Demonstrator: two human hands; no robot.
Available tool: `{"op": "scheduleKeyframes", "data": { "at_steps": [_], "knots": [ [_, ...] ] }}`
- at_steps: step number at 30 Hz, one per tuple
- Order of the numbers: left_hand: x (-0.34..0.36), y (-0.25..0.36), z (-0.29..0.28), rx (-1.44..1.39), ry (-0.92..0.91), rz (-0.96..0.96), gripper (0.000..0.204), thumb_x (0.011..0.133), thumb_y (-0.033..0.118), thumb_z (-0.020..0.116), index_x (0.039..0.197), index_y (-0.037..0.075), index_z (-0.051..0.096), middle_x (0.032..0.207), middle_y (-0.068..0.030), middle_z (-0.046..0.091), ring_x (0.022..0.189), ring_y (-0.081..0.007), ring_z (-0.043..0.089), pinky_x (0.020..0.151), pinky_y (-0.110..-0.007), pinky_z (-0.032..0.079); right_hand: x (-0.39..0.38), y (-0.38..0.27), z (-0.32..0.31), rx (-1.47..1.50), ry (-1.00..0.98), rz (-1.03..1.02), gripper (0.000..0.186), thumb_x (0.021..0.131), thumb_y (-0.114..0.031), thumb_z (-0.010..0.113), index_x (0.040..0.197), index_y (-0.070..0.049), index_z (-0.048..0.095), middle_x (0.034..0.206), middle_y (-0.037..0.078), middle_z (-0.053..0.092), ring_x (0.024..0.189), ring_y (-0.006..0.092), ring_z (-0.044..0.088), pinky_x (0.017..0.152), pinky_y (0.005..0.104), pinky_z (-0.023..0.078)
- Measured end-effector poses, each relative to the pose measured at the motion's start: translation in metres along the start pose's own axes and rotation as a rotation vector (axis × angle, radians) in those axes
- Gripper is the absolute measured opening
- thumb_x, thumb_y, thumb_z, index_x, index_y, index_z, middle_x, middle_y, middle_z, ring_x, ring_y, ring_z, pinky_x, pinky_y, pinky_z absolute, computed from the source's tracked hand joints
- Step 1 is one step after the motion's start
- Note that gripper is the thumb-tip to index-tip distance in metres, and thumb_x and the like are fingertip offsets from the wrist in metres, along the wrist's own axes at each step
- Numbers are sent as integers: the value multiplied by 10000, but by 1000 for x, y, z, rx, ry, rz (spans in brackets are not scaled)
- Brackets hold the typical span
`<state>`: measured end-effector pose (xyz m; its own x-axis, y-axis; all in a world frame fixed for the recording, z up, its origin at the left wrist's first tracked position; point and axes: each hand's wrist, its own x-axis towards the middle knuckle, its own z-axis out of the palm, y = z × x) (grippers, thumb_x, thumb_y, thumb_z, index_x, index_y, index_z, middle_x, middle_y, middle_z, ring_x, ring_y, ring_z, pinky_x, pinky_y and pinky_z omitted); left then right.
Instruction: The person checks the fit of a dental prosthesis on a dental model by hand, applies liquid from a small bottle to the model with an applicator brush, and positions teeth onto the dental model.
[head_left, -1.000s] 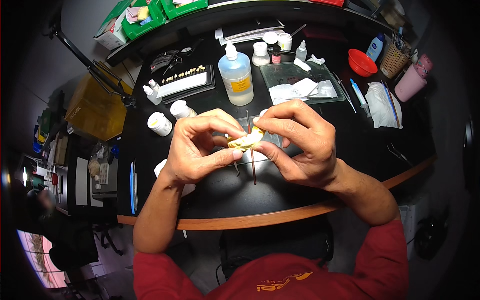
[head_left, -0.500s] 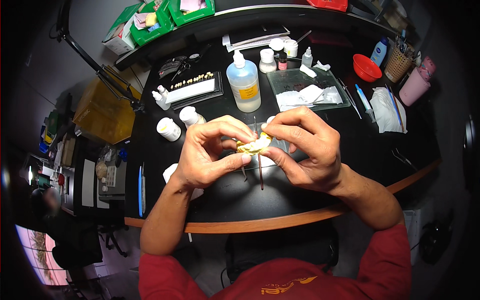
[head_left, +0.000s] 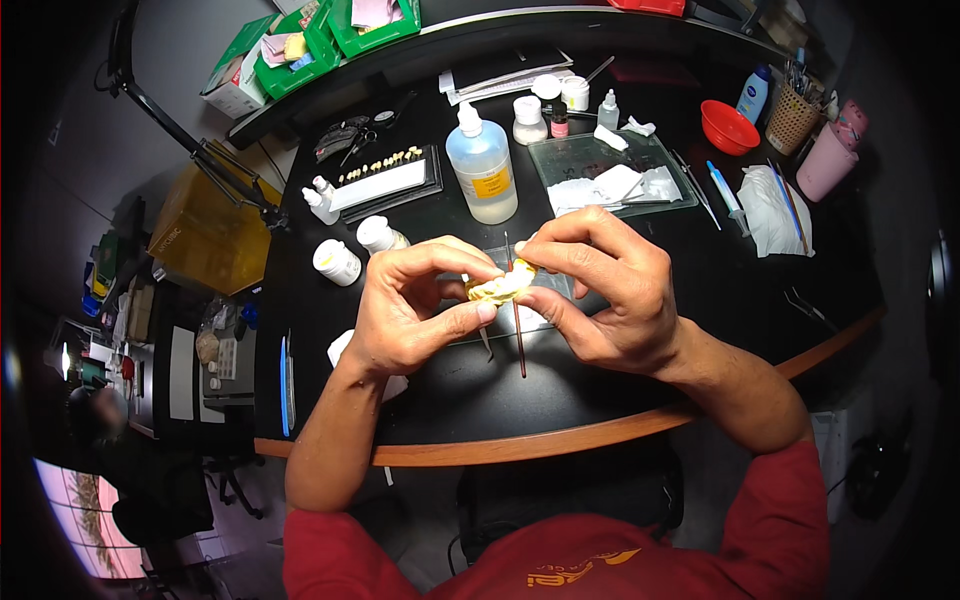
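Observation:
A small yellow dental model with whitish teeth [head_left: 500,288] is held up above the dark bench. My left hand [head_left: 412,305] pinches one end between thumb and fingertips. At the other end, my right hand [head_left: 612,295] grips it the same way, its index finger bent over the top. Fingers cover parts of both ends. Below the model, a thin reddish-brown handled brush or tool [head_left: 520,345] lies on the bench across a glass slab [head_left: 470,327], which my hands partly hide.
A large squeeze bottle [head_left: 483,165] stands beyond my hands. White jars [head_left: 337,262] and a tooth shade holder [head_left: 388,186] are to the left. A glass plate with tissues [head_left: 660,155], a red bowl [head_left: 729,128], a syringe [head_left: 727,196] and a pink bottle [head_left: 828,165] occupy the right.
The model has tilted slightly between my fingers, showing a bit differently. Both hands keep their pinch. The whole view has shifted a little.

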<state>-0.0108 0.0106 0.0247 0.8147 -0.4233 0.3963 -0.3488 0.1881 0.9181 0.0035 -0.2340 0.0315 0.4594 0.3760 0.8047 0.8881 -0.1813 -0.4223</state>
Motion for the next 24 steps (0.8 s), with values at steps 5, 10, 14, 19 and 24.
{"op": "scheduleKeyframes", "data": {
  "at_steps": [5,10,14,19,24],
  "knots": [
    [0,1,-1,51,-8,7,255,862,-78,785,1113,-45,752,1106,-158,727,1001,-179,702,868,-310,610,0,-1,0,-3,2,0,317,805,-54,860,1087,26,740,961,131,681,794,229,701,668,318,581],
    [-2,1,-2,32,10,-42,255,861,-74,788,1112,-44,755,1110,-160,728,991,-182,706,862,-317,614,-1,-1,2,7,-3,12,308,813,-58,858,1085,26,740,954,130,681,784,223,696,657,315,576],
    [-1,2,-1,38,-5,-20,252,863,-80,784,1111,-50,754,1114,-166,724,998,-185,706,857,-318,620,0,-1,0,-13,1,-1,308,813,-60,859,1084,26,740,954,128,680,781,220,694,655,314,574],
    [-1,2,-2,51,-13,-26,249,865,-80,782,1111,-56,753,1111,-171,722,1005,-191,708,861,-316,623,-2,1,3,6,-5,2,310,806,-49,854,1082,27,736,962,129,675,782,224,694,658,317,573],
    [0,1,-4,41,-25,-17,247,856,-109,765,1099,-69,749,1108,-180,721,1009,-201,713,880,-323,615,-4,3,2,8,-12,15,316,795,-37,849,1082,26,732,972,129,668,784,234,698,661,322,575]
  ]
}}
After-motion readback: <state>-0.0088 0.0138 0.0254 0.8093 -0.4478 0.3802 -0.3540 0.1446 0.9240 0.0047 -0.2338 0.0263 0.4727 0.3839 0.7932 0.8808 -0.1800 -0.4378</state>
